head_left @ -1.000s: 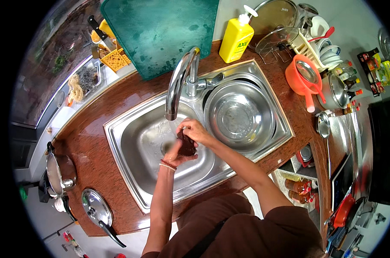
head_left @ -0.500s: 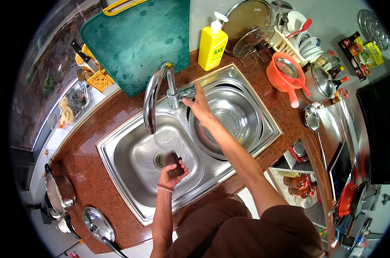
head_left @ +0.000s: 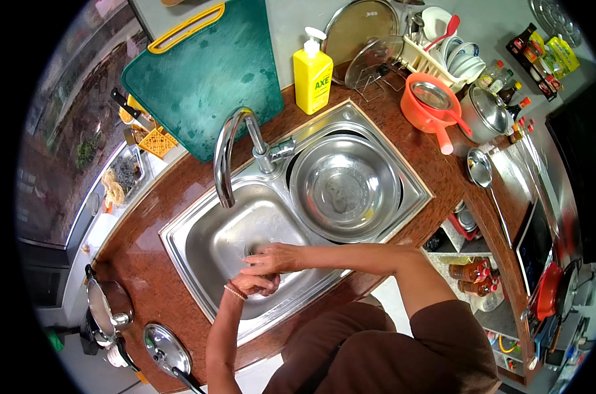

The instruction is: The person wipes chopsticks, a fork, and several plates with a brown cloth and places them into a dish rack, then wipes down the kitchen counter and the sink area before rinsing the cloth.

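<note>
My left hand (head_left: 255, 284) is low in the left sink basin (head_left: 206, 236), its fingers curled round a dark brown, rounded object mostly covered by the hands. Over it lies my right hand (head_left: 271, 258), reaching in from the right with bent fingers against the left hand. What the right fingers grip is hidden. Part of the drain (head_left: 253, 249) shows just beyond them. Above the basin arches the chrome tap (head_left: 224, 164), its lever (head_left: 285, 147) untouched. A steel bowl (head_left: 345, 188) sits in the right basin.
Behind the sink stand a green cutting board (head_left: 202, 79) and a yellow pump bottle (head_left: 313, 79). An orange colander (head_left: 429, 105), a lidded pot (head_left: 485, 115) and a ladle (head_left: 480, 169) are at the right. A pot (head_left: 109, 305) and a steel lid (head_left: 167, 348) rest at the left.
My right hand has let go of the tap lever and come down to my left hand. The brown object, plain to see before, is now mostly covered. The view has shifted slightly.
</note>
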The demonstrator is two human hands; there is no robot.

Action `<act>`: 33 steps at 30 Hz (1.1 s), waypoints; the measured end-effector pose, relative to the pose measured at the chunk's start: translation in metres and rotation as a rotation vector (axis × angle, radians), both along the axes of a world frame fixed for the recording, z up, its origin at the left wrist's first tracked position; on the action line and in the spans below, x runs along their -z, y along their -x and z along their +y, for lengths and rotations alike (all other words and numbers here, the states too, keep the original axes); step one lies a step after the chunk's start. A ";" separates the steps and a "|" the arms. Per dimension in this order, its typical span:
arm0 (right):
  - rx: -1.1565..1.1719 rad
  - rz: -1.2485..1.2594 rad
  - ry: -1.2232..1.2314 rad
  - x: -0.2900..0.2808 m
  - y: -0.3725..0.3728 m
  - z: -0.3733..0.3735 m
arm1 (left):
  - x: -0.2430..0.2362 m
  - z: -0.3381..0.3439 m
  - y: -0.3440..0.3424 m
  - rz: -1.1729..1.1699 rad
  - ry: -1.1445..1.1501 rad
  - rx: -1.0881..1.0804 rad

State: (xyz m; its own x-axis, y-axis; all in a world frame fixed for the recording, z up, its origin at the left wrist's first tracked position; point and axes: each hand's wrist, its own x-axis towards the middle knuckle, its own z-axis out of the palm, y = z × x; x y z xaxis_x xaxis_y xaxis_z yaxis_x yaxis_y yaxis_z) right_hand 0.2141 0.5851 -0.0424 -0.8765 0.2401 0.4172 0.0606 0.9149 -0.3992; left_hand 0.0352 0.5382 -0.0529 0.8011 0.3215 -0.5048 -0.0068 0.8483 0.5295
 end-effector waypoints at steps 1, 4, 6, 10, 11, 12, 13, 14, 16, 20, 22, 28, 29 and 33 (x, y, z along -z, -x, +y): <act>-0.014 -0.076 0.017 -0.002 0.003 0.004 | -0.003 0.001 0.002 0.059 -0.026 0.006; 0.048 -0.020 -0.010 0.019 0.014 0.011 | -0.007 0.005 0.001 0.274 -0.089 -0.026; 0.089 -0.162 0.090 0.026 0.015 0.014 | -0.005 0.009 -0.006 0.422 -0.121 -0.047; 0.187 -0.233 0.021 0.057 0.019 0.017 | 0.015 0.010 -0.015 0.898 -0.770 0.019; 0.222 -0.316 0.088 0.057 0.022 0.015 | 0.031 0.004 -0.013 1.041 -1.056 0.018; 0.262 -0.402 0.158 0.054 0.023 0.013 | 0.035 0.001 -0.016 1.172 -1.347 0.018; 0.300 -0.487 0.229 0.052 0.023 0.012 | 0.038 0.001 -0.018 1.209 -1.308 0.039; 0.346 -0.479 0.329 0.054 0.023 0.011 | 0.042 -0.002 -0.020 1.273 -1.318 0.008; 0.446 -0.455 0.534 0.056 0.020 0.010 | 0.026 -0.005 -0.038 1.396 -1.343 -0.047; 0.408 -0.516 0.873 0.048 0.005 0.025 | -0.005 0.000 -0.053 1.360 -1.368 -0.012; 0.426 -0.151 0.924 0.038 -0.009 0.019 | 0.008 -0.002 -0.033 1.252 -1.429 -0.214; 0.280 0.148 0.075 -0.005 -0.031 -0.016 | -0.015 0.001 -0.013 0.329 0.103 -0.431; 0.249 0.156 -0.043 -0.008 -0.033 -0.018 | -0.007 -0.003 -0.013 0.192 0.206 -0.415; 0.124 0.384 -0.410 -0.014 -0.018 -0.013 | 0.008 -0.018 -0.008 -0.183 0.453 -0.364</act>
State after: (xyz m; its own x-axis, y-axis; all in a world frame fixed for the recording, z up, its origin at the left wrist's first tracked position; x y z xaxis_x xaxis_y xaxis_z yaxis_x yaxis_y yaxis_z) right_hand 0.2320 0.5724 -0.0280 -0.6190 0.0831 0.7810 0.0979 0.9948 -0.0283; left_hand 0.0433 0.5197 -0.0609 0.7670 0.3767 -0.5194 -0.3955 0.9150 0.0796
